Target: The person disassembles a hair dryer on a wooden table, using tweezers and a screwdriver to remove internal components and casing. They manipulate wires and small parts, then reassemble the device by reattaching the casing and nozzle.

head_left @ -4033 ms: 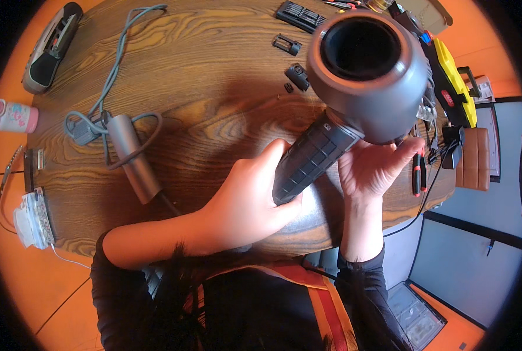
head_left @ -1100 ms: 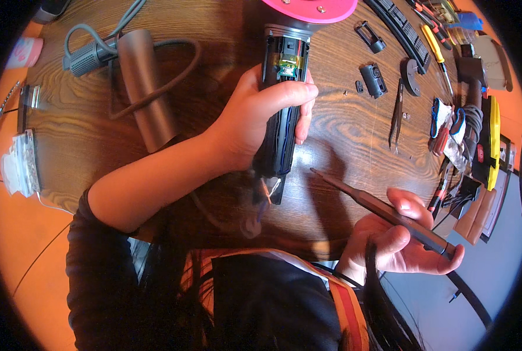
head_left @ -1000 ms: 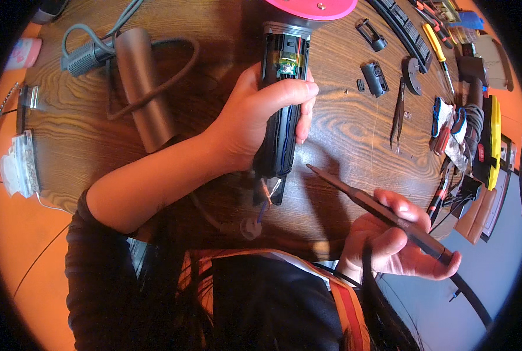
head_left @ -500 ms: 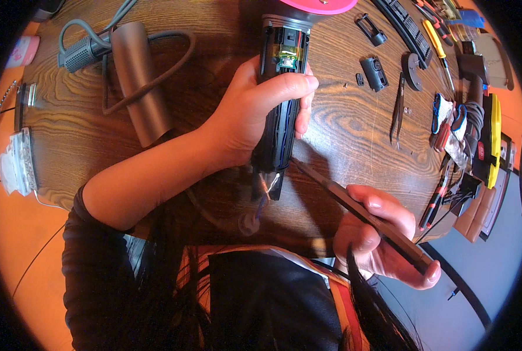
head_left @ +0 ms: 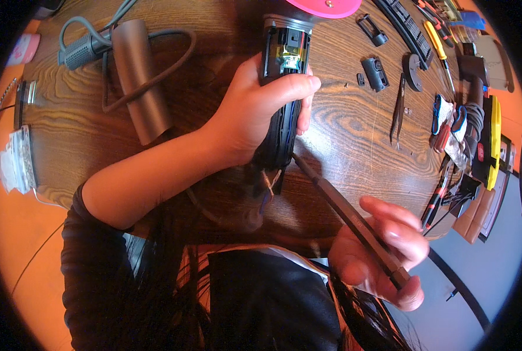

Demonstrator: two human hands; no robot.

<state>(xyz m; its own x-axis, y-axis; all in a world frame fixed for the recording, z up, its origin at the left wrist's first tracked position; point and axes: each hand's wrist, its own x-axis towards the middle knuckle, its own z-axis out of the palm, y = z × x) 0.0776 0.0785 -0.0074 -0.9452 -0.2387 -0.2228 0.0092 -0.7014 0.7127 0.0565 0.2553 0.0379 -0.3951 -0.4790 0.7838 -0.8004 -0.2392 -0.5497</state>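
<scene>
My left hand (head_left: 255,117) is wrapped round the opened black handle of a hair dryer (head_left: 283,41), its thumb lying across the casing. A small green circuit board shows in the upper handle, and a pink disc (head_left: 331,9) tops it. Loose copper and dark wires (head_left: 270,182) hang from the lower end. My right hand (head_left: 381,251) holds a long dark screwdriver (head_left: 343,207), fingertips curled round its shaft and end. The screwdriver's tip reaches the right side of the handle's lower end; whether it sits in a screw is too small to tell.
On the wooden table (head_left: 354,134) lie a grey metal cylinder (head_left: 136,82) with cables at left, and black plastic parts (head_left: 375,74), tweezers (head_left: 398,108), a yellow screwdriver (head_left: 433,41), gloves (head_left: 441,114) and a yellow case (head_left: 494,140) at right. A clear bag (head_left: 16,161) lies at far left.
The dryer has turned round to show its pink side and opened handle. My right hand has taken hold of a screwdriver and moved it down-left, its tip now at the handle.
</scene>
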